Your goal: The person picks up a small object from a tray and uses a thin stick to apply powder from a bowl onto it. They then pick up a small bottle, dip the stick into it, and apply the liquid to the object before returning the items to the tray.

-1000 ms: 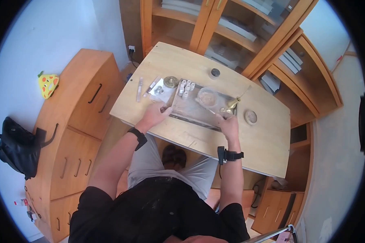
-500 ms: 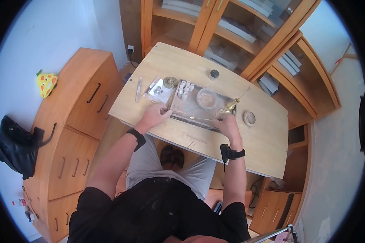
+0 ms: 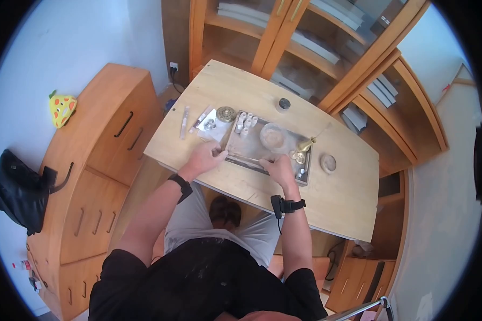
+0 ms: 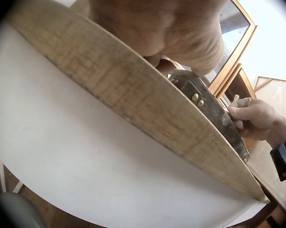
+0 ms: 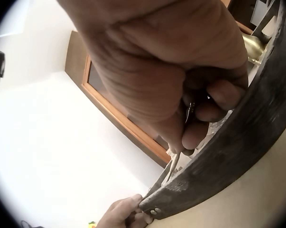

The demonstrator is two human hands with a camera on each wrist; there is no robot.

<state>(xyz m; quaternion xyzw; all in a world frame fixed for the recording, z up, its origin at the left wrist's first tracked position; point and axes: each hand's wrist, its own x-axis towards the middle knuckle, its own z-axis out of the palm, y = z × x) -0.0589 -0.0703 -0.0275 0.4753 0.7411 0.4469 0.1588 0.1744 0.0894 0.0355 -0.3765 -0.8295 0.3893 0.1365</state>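
Observation:
My right hand (image 3: 279, 168) pinches a thin metal stick-like tool (image 5: 170, 171) over the near side of a dark-walled tray (image 3: 247, 144). The tool points left along the tray's near wall; its far end is indistinct in the head view. My left hand (image 3: 202, 159) grips the tray's near left corner, thumb and fingers at the rim. Inside the tray, a clear bowl (image 3: 273, 137) holds pale brown powder. Several small white bottles (image 3: 245, 123) stand at its back left. A brass vase (image 3: 306, 144) and a small brass piece (image 3: 298, 157) are at the right end.
Left of the tray lie a white sheet (image 3: 211, 131) with small metal pieces, a round ornate lid (image 3: 225, 114) and slim tubes (image 3: 184, 123). A dark-topped jar (image 3: 284, 104) stands behind, a round container (image 3: 328, 163) to the right. Glass-doored cabinets (image 3: 305, 48) border the table's far side.
My right hand has moved left along the tray's near side, toward my left hand. The tool first pointed at the bowl, then swung down to the near wall. My left hand stays at the corner.

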